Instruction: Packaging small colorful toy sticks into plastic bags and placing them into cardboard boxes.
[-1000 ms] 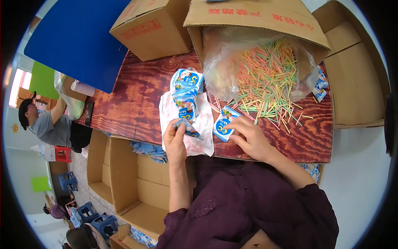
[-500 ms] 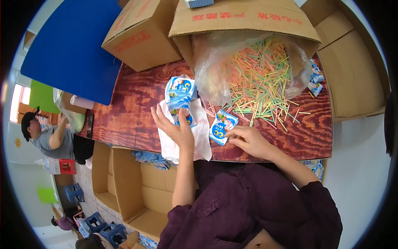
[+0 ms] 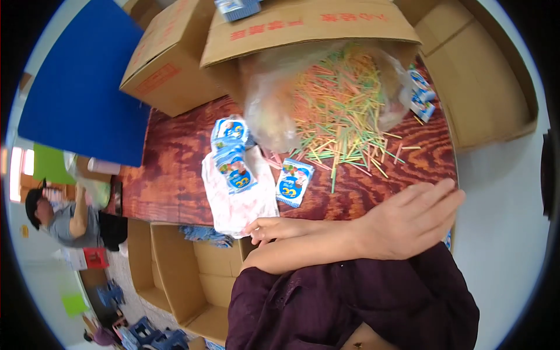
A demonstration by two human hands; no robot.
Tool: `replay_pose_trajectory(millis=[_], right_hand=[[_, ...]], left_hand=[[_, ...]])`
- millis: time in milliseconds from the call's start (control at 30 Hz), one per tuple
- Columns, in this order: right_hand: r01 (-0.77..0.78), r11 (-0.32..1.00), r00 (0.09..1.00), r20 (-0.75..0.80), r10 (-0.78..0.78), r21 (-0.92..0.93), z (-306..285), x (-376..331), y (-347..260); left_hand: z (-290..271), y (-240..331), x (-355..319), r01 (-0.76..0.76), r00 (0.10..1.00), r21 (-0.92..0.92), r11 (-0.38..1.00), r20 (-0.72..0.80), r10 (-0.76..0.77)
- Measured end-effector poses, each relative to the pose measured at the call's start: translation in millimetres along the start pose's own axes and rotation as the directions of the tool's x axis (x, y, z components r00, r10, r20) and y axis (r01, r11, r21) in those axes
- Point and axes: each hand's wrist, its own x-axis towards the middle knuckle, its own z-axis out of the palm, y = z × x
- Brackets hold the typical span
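Observation:
My forearms cross low in front of the table. Stretched to the right above the table's front edge, my left hand (image 3: 415,217) holds nothing, its fingers extended. Beneath that forearm, my right hand (image 3: 267,227) reaches left, its fingers a little bent and apart by the corner of a white-and-pink cloth (image 3: 236,210); whether it touches the cloth I cannot tell. A small blue-and-white packet (image 3: 293,182) lies flat right of the cloth. More such packets (image 3: 234,169) overlap on the cloth and just behind it.
A tipped carton (image 3: 315,29) with a clear plastic liner (image 3: 271,119) spills thin pastel sticks (image 3: 344,111) onto the red wood-grain table (image 3: 175,169). Another closed carton (image 3: 172,70) stands left; open cartons (image 3: 478,87) flank the table. Packets (image 3: 421,96) lie far right. A person (image 3: 67,219) works at left.
My left hand has left the packets on the cloth and swung right, over my right arm. My right hand has let go of the single packet and moved left toward the cloth's corner.

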Motion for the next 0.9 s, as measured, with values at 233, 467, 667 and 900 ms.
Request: replay_pose_trajectory(millis=[233,467,667,900], right_hand=[[-0.221,0.969,0.974,0.083,0.212,0.11,19,22,-18],[-0.122,0.979,0.985,0.138,0.1,0.162,18,0,-46],[0.08,0.992,0.985,-0.157,-0.065,0.092,-43,-52,-52],[0.263,0.963,0.854,-0.45,-0.262,-0.061,-70,-98,-81]], left_hand=[[0,1,-8,-0.095,0.992,0.071,0.993,-0.072,0.1],[-23,0,-2,-0.083,0.997,0.087,0.993,0.007,0.083],[-55,-39,-61,0.246,0.969,0.36,0.9,-0.119,-0.217],[-115,-32,-174,0.711,0.614,0.602,0.364,-0.278,-0.739]])
